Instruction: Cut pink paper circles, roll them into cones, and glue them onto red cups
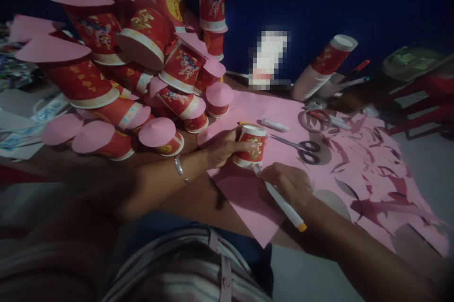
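Observation:
A red printed paper cup with white edges is in my left hand, whose fingers and thumb wrap round its side. The cup appears turned upside down. My right hand is closed round a white marker with an orange end. The marker's tip is at the cup's lower white edge; I cannot tell whether it touches. Beneath both hands lies pink paper. Black-handled scissors rest just right of the cup, and a white capped tube lies behind it. A small orange thing peeks out beyond the cup.
Red cups with pink cone tops are piled high at the left and back. Pink offcuts spread across the right, near a tape roll. A leaning cup stack stands at the back right, before red stools.

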`<state>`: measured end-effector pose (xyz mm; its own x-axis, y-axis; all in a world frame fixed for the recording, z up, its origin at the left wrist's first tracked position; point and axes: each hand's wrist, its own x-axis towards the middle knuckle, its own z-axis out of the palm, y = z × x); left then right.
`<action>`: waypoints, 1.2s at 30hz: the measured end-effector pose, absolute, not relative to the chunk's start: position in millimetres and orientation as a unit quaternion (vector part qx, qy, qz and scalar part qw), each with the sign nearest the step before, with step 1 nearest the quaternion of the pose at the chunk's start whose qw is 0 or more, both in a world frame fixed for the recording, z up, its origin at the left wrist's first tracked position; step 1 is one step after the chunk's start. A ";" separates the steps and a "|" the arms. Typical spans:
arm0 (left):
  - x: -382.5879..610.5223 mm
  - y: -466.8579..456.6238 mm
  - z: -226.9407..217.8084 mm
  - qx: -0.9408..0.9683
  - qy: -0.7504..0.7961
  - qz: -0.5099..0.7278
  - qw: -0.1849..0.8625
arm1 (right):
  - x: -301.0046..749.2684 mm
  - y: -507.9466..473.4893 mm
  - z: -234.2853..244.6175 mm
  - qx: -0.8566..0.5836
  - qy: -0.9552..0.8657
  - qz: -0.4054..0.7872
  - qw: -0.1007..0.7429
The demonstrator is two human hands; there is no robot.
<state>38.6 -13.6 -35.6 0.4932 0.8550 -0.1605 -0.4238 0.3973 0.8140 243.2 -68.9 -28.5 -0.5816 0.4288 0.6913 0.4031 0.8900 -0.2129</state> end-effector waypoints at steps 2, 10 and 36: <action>38.7 -13.5 -36.5 0.364 0.292 0.410 0.784 | 242.9 -68.5 -30.6 -0.229 -0.889 0.016 0.397; 38.4 -15.0 -34.7 0.368 0.299 0.405 0.782 | 243.1 -65.1 -35.4 -0.223 -0.889 -0.018 0.399; 39.2 -15.0 -35.0 0.360 0.305 0.412 0.780 | 243.1 -67.6 -27.7 -0.221 -0.879 -0.010 0.423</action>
<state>39.2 -15.0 -35.0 0.4745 0.8618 -0.1795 -0.4226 0.4019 0.8123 243.1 -67.6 -27.7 -0.5447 0.3804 0.7474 0.3970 0.9020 -0.1698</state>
